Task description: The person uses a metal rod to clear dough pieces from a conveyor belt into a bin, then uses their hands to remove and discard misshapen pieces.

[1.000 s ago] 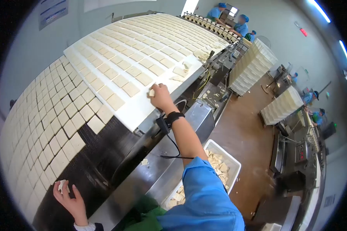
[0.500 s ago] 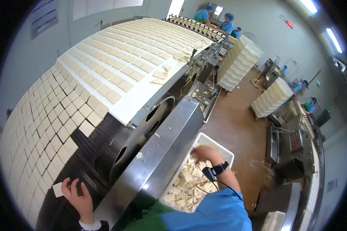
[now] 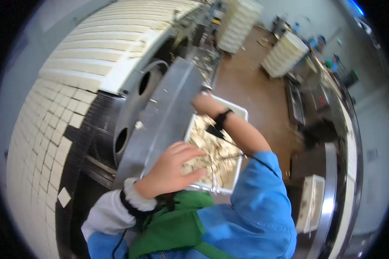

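Observation:
A white rectangular bin stands on the floor beside the steel housing, holding a heap of pale dough scraps. My left hand is over the near left side of this bin, fingers stretched apart with nothing visible in them. At the bin's far left corner is my right hand, seen from the back of the hand. Its fingers are mostly hidden and blurred, so I cannot make out whether they grip the rim. A single pale dough square lies tilted on the dark belt at left, apart from the rows.
Rows of dough squares cover the dark conveyor on the left, below a white belt. A steel housing separates conveyor and bin. Stacked white trays stand beyond. Another white bin sits at right, near machinery; co-workers are farther back.
My left hand has left the dough square by the conveyor and come right, over the bin. My right hand has shifted from above the scraps to the bin's far corner. The view has tilted down.

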A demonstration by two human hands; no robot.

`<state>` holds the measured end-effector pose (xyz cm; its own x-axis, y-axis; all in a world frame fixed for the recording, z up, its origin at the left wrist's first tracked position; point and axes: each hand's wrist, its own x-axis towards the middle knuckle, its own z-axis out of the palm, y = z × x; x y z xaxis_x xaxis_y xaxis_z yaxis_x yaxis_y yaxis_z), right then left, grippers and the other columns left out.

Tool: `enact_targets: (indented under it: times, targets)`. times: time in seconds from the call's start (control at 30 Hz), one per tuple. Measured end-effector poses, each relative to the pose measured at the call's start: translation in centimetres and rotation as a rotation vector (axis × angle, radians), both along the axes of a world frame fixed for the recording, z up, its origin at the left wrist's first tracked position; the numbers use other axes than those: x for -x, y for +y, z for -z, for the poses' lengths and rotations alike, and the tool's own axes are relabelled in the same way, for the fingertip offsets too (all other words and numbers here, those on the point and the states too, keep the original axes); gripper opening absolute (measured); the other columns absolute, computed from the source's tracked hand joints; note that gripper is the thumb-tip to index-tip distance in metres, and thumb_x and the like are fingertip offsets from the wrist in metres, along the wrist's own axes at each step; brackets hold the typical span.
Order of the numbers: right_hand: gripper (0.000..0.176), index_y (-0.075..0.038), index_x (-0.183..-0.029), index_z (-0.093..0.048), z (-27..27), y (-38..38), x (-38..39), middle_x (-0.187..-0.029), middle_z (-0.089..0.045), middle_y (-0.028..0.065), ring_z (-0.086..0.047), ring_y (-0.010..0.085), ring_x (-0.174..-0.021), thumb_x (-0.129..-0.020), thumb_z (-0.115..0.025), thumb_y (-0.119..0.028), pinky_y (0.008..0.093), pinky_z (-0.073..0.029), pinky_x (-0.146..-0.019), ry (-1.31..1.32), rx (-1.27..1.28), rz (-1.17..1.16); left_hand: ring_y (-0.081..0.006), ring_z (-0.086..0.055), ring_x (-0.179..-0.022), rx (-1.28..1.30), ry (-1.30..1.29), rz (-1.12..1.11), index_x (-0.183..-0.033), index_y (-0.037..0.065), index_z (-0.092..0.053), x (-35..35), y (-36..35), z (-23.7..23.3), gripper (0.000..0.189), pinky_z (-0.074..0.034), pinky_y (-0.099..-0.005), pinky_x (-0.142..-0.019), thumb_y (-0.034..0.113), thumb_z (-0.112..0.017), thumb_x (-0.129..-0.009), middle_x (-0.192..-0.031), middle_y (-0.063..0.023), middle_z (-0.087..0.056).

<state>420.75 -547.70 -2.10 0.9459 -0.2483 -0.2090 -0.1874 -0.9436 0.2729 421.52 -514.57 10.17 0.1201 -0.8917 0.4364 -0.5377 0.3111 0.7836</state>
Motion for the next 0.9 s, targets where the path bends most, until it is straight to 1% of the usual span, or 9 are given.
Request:
enact_targets:
  times: [0.07, 0.27, 0.33, 0.47, 0.53, 0.63, 0.7, 0.83, 0.9]
  targets:
    - [0.026, -0.015, -0.105, -0.071, -0.5, 0.4, -1.6, -0.103, -0.069, 0.0123, -0.065, 0.0309, -0.107, -0.081, -0.063, -0.019, 0.0672, -0.039, -0.096, -0.031, 0.007, -0.018, -0.0374, -0.050, -0.120, 0.103, -0.172, 0.196, -0.133, 0.007, -0.054, 5.3, -3.7, -3.5, 0.069, -0.038, -0.0477, -0.105, 0.026, -0.082, -0.073, -0.123, -0.0171, -0.054]
    - [0.022, -0.014, -0.102, -0.073, -4.7, 3.6, 2.1, -0.104, -0.069, 0.0103, -0.065, 0.0280, -0.101, -0.086, -0.060, -0.020, 0.0619, -0.042, -0.094, -0.123, 0.167, -0.197, -0.0317, -0.057, -0.095, 0.261, -0.322, 0.340, -0.111, 0.006, -0.059, 11.9, -8.0, -4.8, 0.039, -0.041, -0.0449, -0.087, 0.003, -0.069, -0.073, -0.101, -0.0139, -0.061]
    - [0.022, -0.014, -0.102, -0.073, -5.6, 4.7, 5.3, -0.102, -0.068, 0.0101, -0.065, 0.0284, -0.101, -0.085, -0.060, -0.021, 0.0614, -0.042, -0.093, -0.124, 0.099, -0.240, -0.0287, -0.059, -0.087, -0.037, 0.017, 0.594, -0.102, 0.007, -0.064, 12.7, -6.9, -5.8, 0.026, -0.041, -0.0420, -0.088, 0.003, -0.068, -0.077, -0.089, -0.0116, -0.063]
    - [0.022, -0.013, -0.102, -0.071, -1.5, 5.7, 9.2, -0.102, -0.066, 0.0099, -0.064, 0.0278, -0.103, -0.086, -0.058, -0.020, 0.0552, -0.041, -0.097, -0.139, -0.104, -0.273, -0.0262, -0.059, -0.090, 0.343, 0.365, 1.056, -0.093, 0.004, -0.067, 16.7, -4.6, -12.0, 0.010, -0.044, -0.0393, -0.082, 0.006, -0.067, -0.083, -0.091, -0.0097, -0.061]
    - [0.028, -0.012, -0.111, -0.068, -0.7, 7.5, 10.8, -0.107, -0.063, 0.0109, -0.062, 0.0275, -0.108, -0.088, -0.059, -0.024, 0.0563, -0.039, -0.103, -0.031, -0.163, -0.286, -0.0271, -0.058, -0.097, 0.449, 0.126, 1.310, -0.096, 0.003, -0.067, 17.9, -5.3, -13.3, 0.012, -0.045, -0.0409, -0.086, 0.009, -0.068, -0.086, -0.101, -0.0106, -0.060]
    - [0.029, -0.011, -0.112, -0.066, -1.3, 8.5, 15.9, -0.107, -0.062, 0.0100, -0.061, 0.0282, -0.110, -0.086, -0.065, -0.024, 0.0572, -0.037, -0.106, -0.049, -0.362, -0.369, -0.0290, -0.054, -0.096, 0.324, 0.057, 1.228, -0.092, 0.012, -0.072, 18.6, -7.1, -11.5, 0.026, -0.039, -0.0420, -0.088, 0.035, -0.067, -0.081, -0.097, -0.0072, -0.059]
    - [0.034, -0.011, -0.113, -0.065, 0.0, 6.6, 19.9, -0.105, -0.061, 0.0099, -0.059, 0.0289, -0.112, -0.083, -0.070, -0.026, 0.0593, -0.032, -0.111, -0.024, -0.473, -0.338, -0.0301, -0.056, -0.107, 0.146, 0.088, 1.239, -0.108, 0.005, -0.068, 19.3, -10.3, -7.9, 0.022, -0.044, -0.0437, -0.095, 0.013, -0.070, -0.088, -0.114, -0.0124, -0.058]
    - [0.031, -0.011, -0.110, -0.066, 5.6, -1.6, 29.1, -0.105, -0.061, 0.0107, -0.060, 0.0293, -0.111, -0.083, -0.069, -0.025, 0.0612, -0.032, -0.110, 0.003, -0.405, -0.188, -0.0303, -0.055, -0.114, 0.071, 0.069, 1.134, -0.123, 0.010, -0.067, 23.5, -15.8, -2.5, 0.034, -0.044, -0.0426, -0.100, 0.013, -0.071, -0.089, -0.119, -0.0121, -0.059]
    - [0.029, -0.011, -0.108, -0.067, 8.3, -6.1, 34.2, -0.105, -0.062, 0.0101, -0.060, 0.0294, -0.111, -0.082, -0.070, -0.025, 0.0614, -0.033, -0.109, 0.045, -0.377, -0.150, -0.0275, -0.056, -0.118, -0.174, 0.118, 0.854, -0.131, 0.009, -0.064, 25.5, -18.5, 0.2, 0.041, -0.042, -0.0404, -0.105, 0.012, -0.070, -0.090, -0.126, -0.0112, -0.061]
